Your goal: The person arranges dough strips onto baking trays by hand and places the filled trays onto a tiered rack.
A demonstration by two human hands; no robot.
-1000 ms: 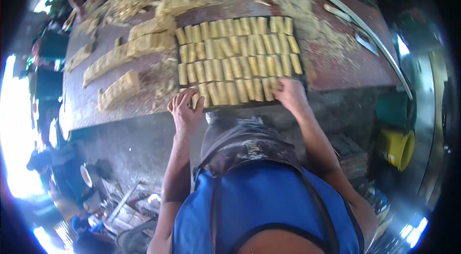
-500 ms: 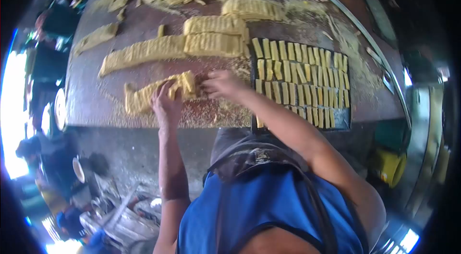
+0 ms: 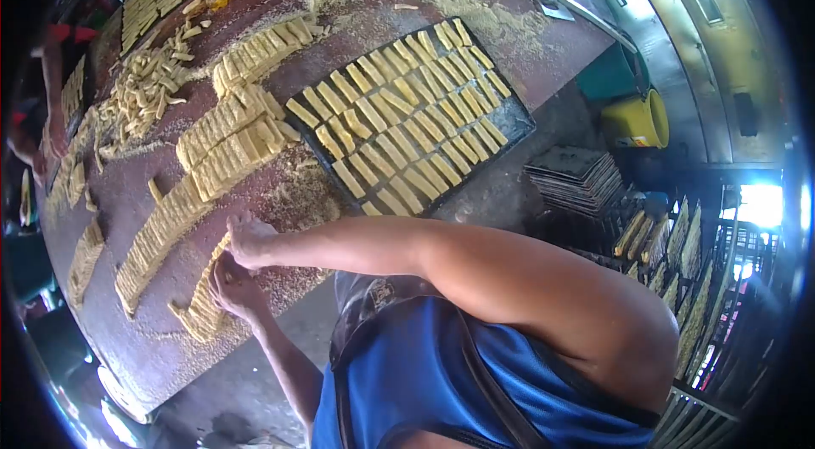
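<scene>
Two hands are together at the nearest row [image 3: 202, 311] on the counter [image 3: 174, 349]: the left hand [image 3: 235, 286] against its side, the right hand [image 3: 251, 244] at its far end. Whether either hand's fingers are closed, I cannot tell. Right of them, the tray [image 3: 513, 120] holds spaced sticks [image 3: 406, 139].
</scene>
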